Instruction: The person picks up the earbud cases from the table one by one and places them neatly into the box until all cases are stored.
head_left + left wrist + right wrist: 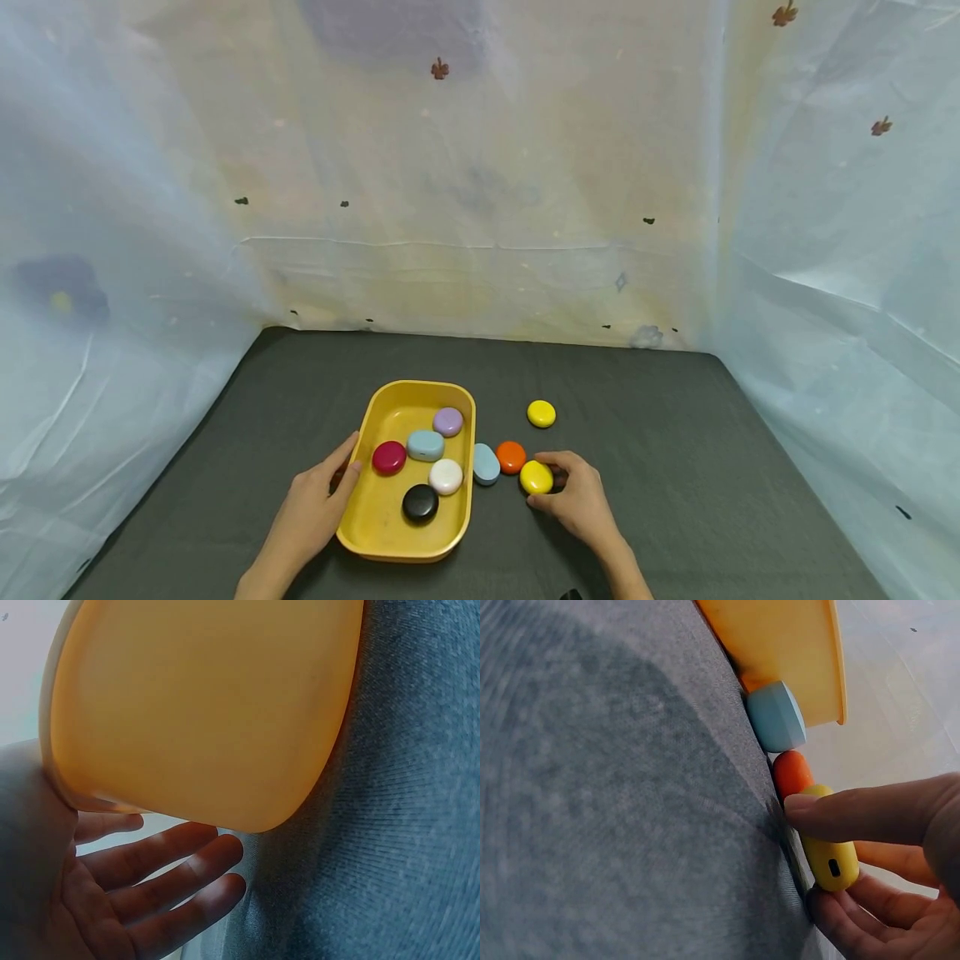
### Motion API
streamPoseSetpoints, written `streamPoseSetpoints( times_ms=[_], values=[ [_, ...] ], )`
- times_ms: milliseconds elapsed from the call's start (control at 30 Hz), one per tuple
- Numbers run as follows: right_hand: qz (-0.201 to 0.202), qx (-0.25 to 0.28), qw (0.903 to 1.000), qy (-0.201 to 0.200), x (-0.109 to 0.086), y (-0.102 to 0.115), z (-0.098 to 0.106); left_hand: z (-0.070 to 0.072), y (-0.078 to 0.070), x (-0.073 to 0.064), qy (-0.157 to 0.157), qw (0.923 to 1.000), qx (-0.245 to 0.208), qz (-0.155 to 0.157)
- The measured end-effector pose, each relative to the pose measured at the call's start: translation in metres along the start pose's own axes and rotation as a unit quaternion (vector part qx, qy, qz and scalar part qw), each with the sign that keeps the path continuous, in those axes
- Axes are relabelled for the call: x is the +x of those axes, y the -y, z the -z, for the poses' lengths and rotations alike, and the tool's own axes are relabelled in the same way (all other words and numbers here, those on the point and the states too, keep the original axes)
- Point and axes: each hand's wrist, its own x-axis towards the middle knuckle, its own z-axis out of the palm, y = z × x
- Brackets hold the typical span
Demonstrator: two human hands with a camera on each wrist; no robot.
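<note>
In the head view, my right hand [577, 493] pinches a round, glossy yellow bead [536, 477] between thumb and fingers, low over the dark cloth. A small dark slot shows in the side of this yellow bead [832, 851] in the right wrist view. Just left of it lie an orange bead [511, 457] and a light blue bead [486, 464]. My left hand [311, 504] rests at the left rim of a yellow tray [405, 550], its fingers [176, 889] loosely extended along the outside. Inside the tray are several beads, among them a black one [420, 504] and a red one [388, 458].
Another yellow bead [541, 413] lies on the cloth beyond the orange one. Dark grey cloth [660, 433] covers the table. Pale patterned sheets [480, 167] hang behind it and at both sides. A small black object [572, 594] shows at the bottom edge.
</note>
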Motion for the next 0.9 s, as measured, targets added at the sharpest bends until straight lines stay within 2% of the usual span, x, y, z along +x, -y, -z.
streamPoseSetpoints(
  times_ms=[267, 633, 900],
  values=[
    [-0.006, 0.004, 1.0000, 0.001, 0.000, 0.001, 0.001, 0.001, -0.001, -0.001, 0.005, 1.0000, -0.005, 0.004],
    [-0.002, 0.013, 0.9999, -0.007, -0.001, 0.003, 0.001, 0.000, 0.002, -0.001, 0.001, 1.0000, -0.008, -0.005],
    [0.028, 0.021, 0.9988, -0.034, 0.005, 0.024, 0.000, 0.000, 0.002, 0.000, -0.006, 0.9997, -0.018, -0.013]
  ],
)
